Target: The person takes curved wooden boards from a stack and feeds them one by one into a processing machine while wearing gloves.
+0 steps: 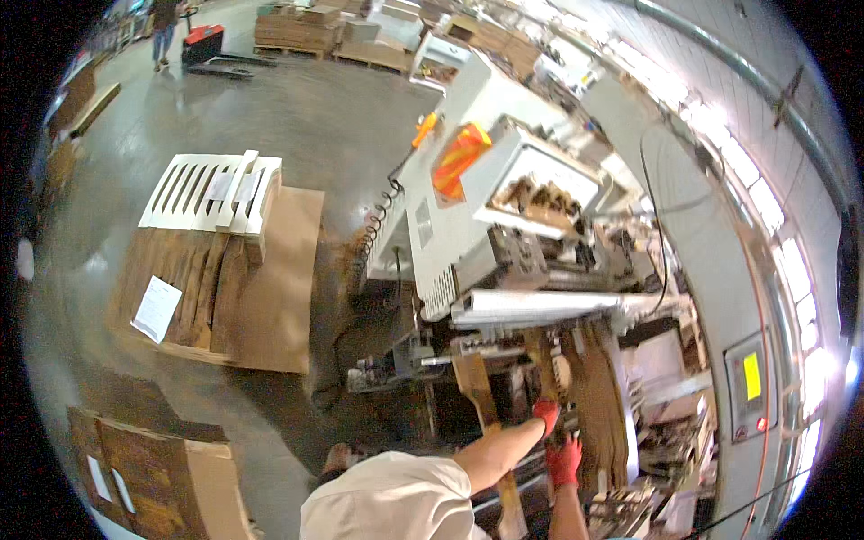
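My left hand (545, 414), in a red glove, is closed at the near end of a narrow wooden board (538, 355) that lies in the machine. The finger detail is blurred. My right hand (565, 461), also red-gloved, is just nearer to me, with its fingers stretched forward and apart and nothing visible in them. Right of both hands stands a stack of dark brown wooden boards (598, 405). A lighter board with a curved edge (476, 382) extends left of my left hand, partly under my forearm. Metal machine parts surround the hands.
A large white machine (477, 207) with an orange patch stands ahead. To the left are stacked boards with white slatted panels (198, 193), and another board stack (153, 477) at lower left. A control panel (751, 378) is at right. A person (164, 27) walks near a red pallet jack (205, 43).
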A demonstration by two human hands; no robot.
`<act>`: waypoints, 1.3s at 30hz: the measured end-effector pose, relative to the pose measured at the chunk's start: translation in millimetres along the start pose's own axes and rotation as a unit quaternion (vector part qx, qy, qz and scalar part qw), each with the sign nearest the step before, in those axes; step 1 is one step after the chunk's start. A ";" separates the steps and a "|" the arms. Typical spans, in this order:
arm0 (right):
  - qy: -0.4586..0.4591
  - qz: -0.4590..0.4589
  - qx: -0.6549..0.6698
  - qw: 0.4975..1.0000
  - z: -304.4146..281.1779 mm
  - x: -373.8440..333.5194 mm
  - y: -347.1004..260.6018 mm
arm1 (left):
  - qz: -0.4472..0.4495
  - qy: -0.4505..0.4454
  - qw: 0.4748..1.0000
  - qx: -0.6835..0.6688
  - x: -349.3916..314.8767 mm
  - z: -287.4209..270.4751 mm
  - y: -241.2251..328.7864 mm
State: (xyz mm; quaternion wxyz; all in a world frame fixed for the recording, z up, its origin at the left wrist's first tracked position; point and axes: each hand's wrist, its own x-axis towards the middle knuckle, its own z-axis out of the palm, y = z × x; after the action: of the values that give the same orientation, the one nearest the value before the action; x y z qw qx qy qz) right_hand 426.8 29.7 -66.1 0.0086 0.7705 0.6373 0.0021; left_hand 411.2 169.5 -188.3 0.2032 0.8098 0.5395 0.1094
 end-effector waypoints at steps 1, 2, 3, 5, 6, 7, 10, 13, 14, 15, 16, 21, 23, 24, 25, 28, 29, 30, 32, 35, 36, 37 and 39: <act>0.064 -0.047 -0.013 0.997 16.0 10.3 12.5 | 0.021 -0.016 0.999 -0.032 -4.0 -5.1 1.7; 0.066 -0.071 -0.039 0.994 26.4 29.5 19.4 | 0.015 -0.011 0.995 -0.102 0.2 -11.0 -8.7; 0.082 -0.109 -0.005 0.991 28.6 49.1 2.9 | -0.008 -0.007 0.983 -0.186 4.5 -15.5 -31.3; 0.046 -0.071 0.063 0.994 30.6 69.8 -15.5 | -0.057 -0.011 0.911 -0.407 2.4 -24.3 -58.1; 0.021 -0.076 0.171 0.982 34.8 75.7 5.6 | -0.062 -0.024 0.871 -0.487 -8.8 -29.4 -45.1; 0.054 -0.106 0.215 0.969 26.3 74.0 -24.3 | -0.097 -0.005 0.846 -0.525 -6.6 -40.1 -67.4; 0.043 -0.105 0.351 0.929 -32.1 41.8 -89.0 | -0.085 -0.008 0.750 -0.656 -35.4 -53.0 -109.1; 0.090 -0.072 0.277 0.954 -16.3 31.6 -35.7 | -0.053 0.037 0.698 -0.713 -93.0 -84.2 -52.3; 0.100 -0.081 0.226 0.966 -17.1 34.5 -32.4 | -0.058 0.052 0.628 -0.774 -102.6 -93.0 -46.3; 0.109 -0.089 0.175 0.974 -17.6 37.4 -28.6 | -0.051 -0.018 0.526 -0.849 -109.6 -99.5 -48.8; 0.119 -0.099 0.127 0.980 -18.4 41.3 -29.5 | -0.045 -0.085 0.415 -0.905 -115.0 -104.1 -54.7; 0.115 -0.119 0.080 0.983 -1.9 45.2 -14.4 | -0.266 0.011 0.414 -0.871 -170.7 -128.0 -23.4; 0.083 -0.119 0.043 0.989 7.7 45.9 -12.1 | -0.187 -0.002 0.448 -0.874 -208.5 -143.7 -23.8; 0.069 -0.120 0.024 0.990 10.3 46.6 -10.8 | -0.144 -0.010 0.463 -0.874 -228.2 -162.4 -17.9; 0.066 -0.143 0.010 0.988 10.9 46.4 -9.1 | -0.174 0.009 0.475 -0.863 -246.4 -190.4 -3.4; 0.097 -0.107 0.025 0.989 15.3 62.3 -13.1 | -0.112 0.051 0.499 -0.858 -257.1 -171.8 -18.3; 0.108 -0.098 0.041 0.988 16.4 69.8 -6.0 | -0.084 0.062 0.495 -0.862 -263.4 -177.4 -12.6; 0.111 -0.088 0.038 0.989 20.1 73.1 -0.4 | -0.079 0.058 0.503 -0.859 -267.6 -183.5 -6.8; 0.119 -0.075 0.036 0.989 2.9 72.4 -1.5 | -0.069 0.057 0.521 -0.849 -278.7 -212.6 6.5; 0.043 -0.137 0.438 0.888 -51.1 46.7 -24.9 | -0.030 0.104 0.565 -0.818 -281.7 -232.5 11.6; -0.038 -0.165 0.553 0.816 -58.0 28.9 -23.4 | -0.020 0.119 0.573 -0.811 -279.9 -235.5 8.7; -0.120 -0.184 0.616 0.757 -102.5 -10.9 -36.1 | -0.018 0.122 0.547 -0.828 -280.7 -238.1 5.0; -0.165 -0.224 0.634 0.721 -134.7 -61.7 -26.6 | -0.002 0.103 0.493 -0.864 -273.9 -243.6 9.4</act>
State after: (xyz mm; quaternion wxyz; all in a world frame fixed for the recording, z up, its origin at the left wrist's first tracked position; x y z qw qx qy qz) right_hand 387.1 -24.5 68.6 -0.3766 0.4191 0.6320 -0.5321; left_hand 214.5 -33.7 45.2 0.7442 0.2112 0.1939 0.6033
